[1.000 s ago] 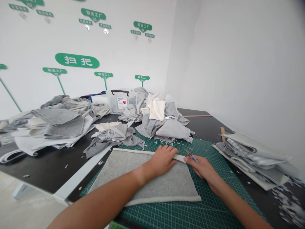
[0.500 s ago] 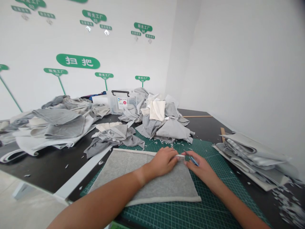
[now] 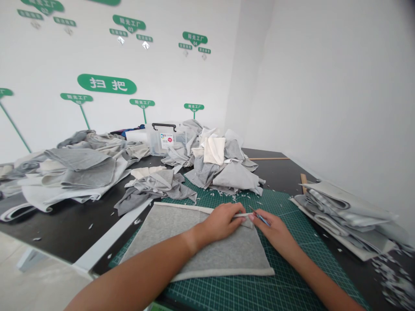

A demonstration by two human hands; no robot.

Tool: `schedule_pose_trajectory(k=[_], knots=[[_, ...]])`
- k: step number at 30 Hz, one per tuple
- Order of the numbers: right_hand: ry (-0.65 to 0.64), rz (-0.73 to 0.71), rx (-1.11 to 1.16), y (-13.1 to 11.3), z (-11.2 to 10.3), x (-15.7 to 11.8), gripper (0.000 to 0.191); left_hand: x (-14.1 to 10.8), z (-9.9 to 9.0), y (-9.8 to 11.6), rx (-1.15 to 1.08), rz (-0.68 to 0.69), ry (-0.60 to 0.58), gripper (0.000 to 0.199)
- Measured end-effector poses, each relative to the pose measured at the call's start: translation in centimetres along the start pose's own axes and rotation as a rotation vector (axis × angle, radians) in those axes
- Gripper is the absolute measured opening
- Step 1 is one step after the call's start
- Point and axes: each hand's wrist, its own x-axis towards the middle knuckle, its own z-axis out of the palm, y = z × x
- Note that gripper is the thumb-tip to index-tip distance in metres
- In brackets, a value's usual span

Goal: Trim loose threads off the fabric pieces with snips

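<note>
A grey cloth (image 3: pixel 194 250) with white-edged top and bottom borders lies flat on a green cutting mat (image 3: pixel 275 259). My left hand (image 3: pixel 225 221) is closed on the cloth's upper edge near its right corner, fingers pinching the white border. Close beside it, my right hand (image 3: pixel 267 224) pinches the corner end of that border between thumb and forefinger. A small blue tool with a thin metal tip (image 3: pixel 262 219) is also held in my right hand, its tip pointing up and left. The border between the two hands is lifted a little.
Heaps of grey and white cloth (image 3: pixel 84 170) cover the table's left side, with another heap (image 3: pixel 227 166) behind the mat. A clear plastic box (image 3: pixel 162 140) stands at the back. Folded cloths (image 3: pixel 343 220) are stacked at the right, near scattered scraps (image 3: pixel 394 278) and a wooden strip (image 3: pixel 303 181).
Both hands have shifted slightly downward at the cloth's upper right corner. The corner fabric is now more folded and bunched between them.
</note>
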Motion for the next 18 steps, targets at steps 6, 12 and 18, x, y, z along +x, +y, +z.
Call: schedule_pose_trajectory(k=[6, 12, 18], knots=[[0.0, -0.009, 0.01, 0.39, 0.13, 0.05, 0.031, 0.12, -0.45, 0.37, 0.013, 0.021, 0.007, 0.028], [0.028, -0.003, 0.059, -0.15, -0.1, 0.09, 0.025, 0.06, -0.2, 0.4, 0.058, 0.022, -0.011, 0.034], [0.012, 0.006, 0.008, -0.4, -0.02, -0.18, 0.03, -0.05, -0.28, 0.57, -0.001, -0.023, -0.022, 0.021]])
